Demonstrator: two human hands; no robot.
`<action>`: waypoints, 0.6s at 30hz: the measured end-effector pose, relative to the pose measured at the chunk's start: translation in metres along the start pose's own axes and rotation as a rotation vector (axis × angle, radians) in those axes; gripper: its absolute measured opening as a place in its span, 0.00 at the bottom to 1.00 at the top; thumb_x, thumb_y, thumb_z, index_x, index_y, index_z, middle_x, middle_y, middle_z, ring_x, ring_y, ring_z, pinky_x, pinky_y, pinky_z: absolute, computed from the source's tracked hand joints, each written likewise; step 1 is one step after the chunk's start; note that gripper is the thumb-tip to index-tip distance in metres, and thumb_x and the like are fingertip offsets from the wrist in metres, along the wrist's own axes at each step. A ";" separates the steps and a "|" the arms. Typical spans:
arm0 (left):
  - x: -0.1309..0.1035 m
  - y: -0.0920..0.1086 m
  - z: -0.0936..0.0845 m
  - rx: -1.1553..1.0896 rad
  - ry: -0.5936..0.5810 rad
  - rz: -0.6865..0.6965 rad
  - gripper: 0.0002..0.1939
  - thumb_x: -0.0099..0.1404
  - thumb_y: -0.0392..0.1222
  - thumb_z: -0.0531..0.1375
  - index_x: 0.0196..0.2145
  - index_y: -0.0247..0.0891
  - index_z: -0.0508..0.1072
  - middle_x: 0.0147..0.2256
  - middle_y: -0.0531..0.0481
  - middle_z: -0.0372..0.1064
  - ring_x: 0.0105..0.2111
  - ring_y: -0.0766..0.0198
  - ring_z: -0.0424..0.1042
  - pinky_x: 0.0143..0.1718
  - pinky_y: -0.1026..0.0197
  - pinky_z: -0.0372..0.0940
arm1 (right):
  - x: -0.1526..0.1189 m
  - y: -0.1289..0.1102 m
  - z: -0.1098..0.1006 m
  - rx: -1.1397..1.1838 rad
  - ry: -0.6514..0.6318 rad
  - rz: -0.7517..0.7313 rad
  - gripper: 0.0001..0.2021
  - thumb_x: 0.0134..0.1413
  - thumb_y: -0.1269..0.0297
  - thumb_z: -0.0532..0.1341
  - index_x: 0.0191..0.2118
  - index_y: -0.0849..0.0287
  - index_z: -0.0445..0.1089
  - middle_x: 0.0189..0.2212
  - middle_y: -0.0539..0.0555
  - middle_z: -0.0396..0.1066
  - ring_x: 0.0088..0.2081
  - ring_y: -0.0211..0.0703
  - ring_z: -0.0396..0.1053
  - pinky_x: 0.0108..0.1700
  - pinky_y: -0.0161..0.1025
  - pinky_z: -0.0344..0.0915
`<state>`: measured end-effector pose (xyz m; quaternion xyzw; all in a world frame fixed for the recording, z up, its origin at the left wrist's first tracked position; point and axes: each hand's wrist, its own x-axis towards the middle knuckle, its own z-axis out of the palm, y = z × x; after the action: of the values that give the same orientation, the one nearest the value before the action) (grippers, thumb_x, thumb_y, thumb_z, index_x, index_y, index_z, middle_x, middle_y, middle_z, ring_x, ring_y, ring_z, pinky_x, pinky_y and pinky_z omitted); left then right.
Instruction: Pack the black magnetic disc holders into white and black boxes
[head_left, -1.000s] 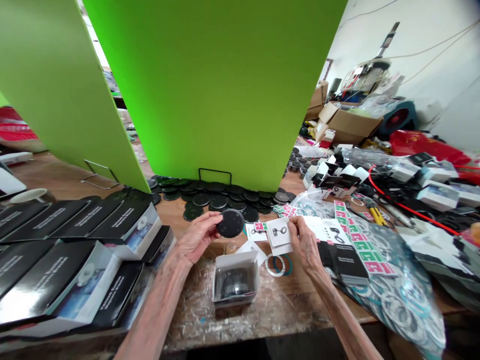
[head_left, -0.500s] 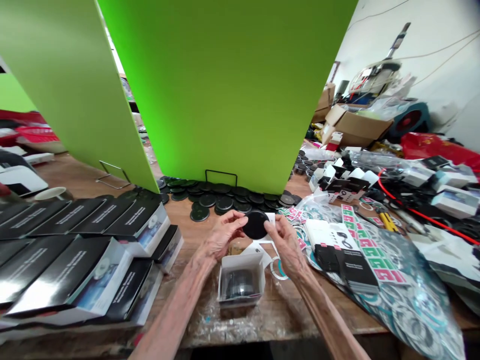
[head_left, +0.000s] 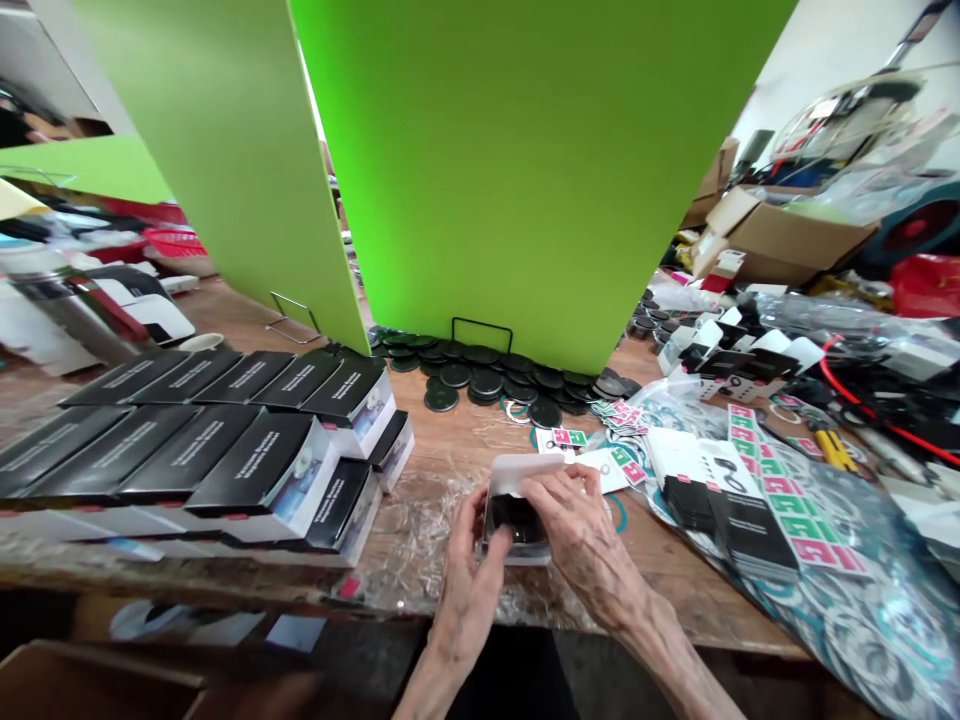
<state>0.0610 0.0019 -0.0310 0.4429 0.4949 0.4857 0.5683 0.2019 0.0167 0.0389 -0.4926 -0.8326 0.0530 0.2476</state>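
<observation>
A small white box stands on the table in front of me with its flap up. Dark contents show inside it, and a black disc appears to lie on top, partly covered by my fingers. My left hand wraps round the box's left side, its thumb bent over the front rim onto the disc. From the right, my right hand reaches over the box with curled fingers on the disc; their tips are partly hidden. Just behind the box lie small printed labels and a white card.
Stacked black-and-white boxes fill the left. More black discs lie along the foot of a green panel. At right are folded cartons, a plastic bag of rings and yellow-handled pliers.
Both hands have come down and nearer with the black disc, from above the table into the white box. The view has swung left. Labels and a ring behind the box are now uncovered.
</observation>
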 end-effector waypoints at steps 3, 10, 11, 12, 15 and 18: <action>0.006 -0.004 0.000 -0.033 0.002 0.020 0.22 0.62 0.43 0.56 0.54 0.43 0.61 0.56 0.46 0.63 0.57 0.56 0.62 0.59 0.53 0.56 | -0.002 0.003 0.011 -0.099 0.008 -0.008 0.18 0.58 0.78 0.49 0.51 0.57 0.63 0.44 0.57 0.69 0.46 0.48 0.65 0.51 0.49 0.59; 0.006 -0.007 -0.004 -0.043 -0.004 0.012 0.24 0.61 0.40 0.55 0.55 0.43 0.61 0.57 0.46 0.62 0.59 0.55 0.61 0.61 0.51 0.54 | -0.005 0.005 0.008 -0.264 0.136 -0.062 0.17 0.60 0.75 0.52 0.54 0.59 0.63 0.45 0.58 0.71 0.49 0.50 0.65 0.54 0.52 0.52; 0.006 -0.008 -0.004 -0.048 -0.006 0.014 0.24 0.61 0.40 0.55 0.55 0.43 0.61 0.58 0.46 0.62 0.59 0.55 0.61 0.62 0.51 0.53 | -0.005 0.004 0.008 -0.266 0.124 -0.063 0.15 0.62 0.73 0.52 0.53 0.59 0.64 0.44 0.58 0.71 0.48 0.49 0.66 0.54 0.52 0.51; 0.005 -0.008 -0.004 -0.053 -0.009 0.016 0.23 0.61 0.41 0.56 0.55 0.43 0.61 0.58 0.46 0.62 0.59 0.56 0.60 0.62 0.51 0.53 | -0.005 0.002 0.008 -0.273 0.120 -0.060 0.14 0.63 0.71 0.52 0.53 0.59 0.64 0.45 0.58 0.71 0.48 0.49 0.67 0.54 0.52 0.51; 0.005 -0.009 -0.005 -0.056 -0.007 0.029 0.24 0.62 0.44 0.58 0.56 0.43 0.62 0.58 0.46 0.62 0.60 0.55 0.59 0.62 0.52 0.53 | -0.007 -0.004 0.012 -0.293 0.111 -0.065 0.15 0.65 0.66 0.50 0.55 0.60 0.63 0.49 0.61 0.69 0.51 0.52 0.65 0.56 0.54 0.50; 0.005 -0.010 -0.007 -0.046 0.011 0.038 0.26 0.61 0.47 0.60 0.56 0.42 0.64 0.58 0.45 0.62 0.60 0.53 0.59 0.61 0.53 0.55 | -0.011 -0.006 0.012 -0.240 0.045 -0.096 0.16 0.66 0.62 0.49 0.54 0.61 0.65 0.48 0.61 0.71 0.53 0.54 0.64 0.59 0.57 0.49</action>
<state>0.0555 0.0052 -0.0425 0.4366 0.4781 0.5101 0.5662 0.1959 0.0066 0.0264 -0.4795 -0.8498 -0.0696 0.2077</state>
